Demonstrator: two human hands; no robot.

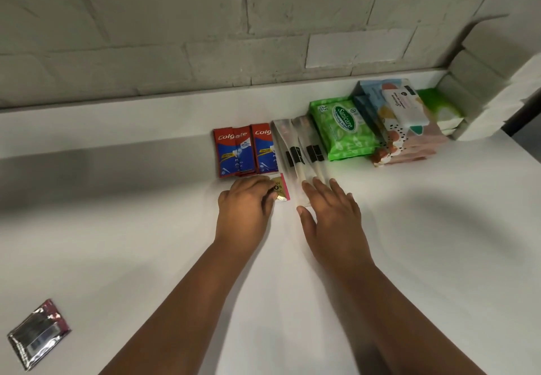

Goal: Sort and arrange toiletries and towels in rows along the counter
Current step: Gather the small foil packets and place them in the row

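Two red and blue Colgate boxes [234, 149] lie side by side at the back of the white counter [409, 228]. To their right lie clear-wrapped toothbrushes [295, 152], then a green Sanicare wipes pack [345, 128] and a stack of patterned packs [407, 134]. My left hand [244, 210] covers and holds a small pink and gold sachet [281, 190] just in front of the Colgate boxes. My right hand [330, 210] rests flat, fingers straight, on the near ends of the toothbrush wrappers.
Folded white towels [494, 93] are stacked at the far right against the brick wall. A silver and maroon sachet [38, 333] lies alone at the near left of the counter. A green pack [439, 105] sits behind the patterned stack.
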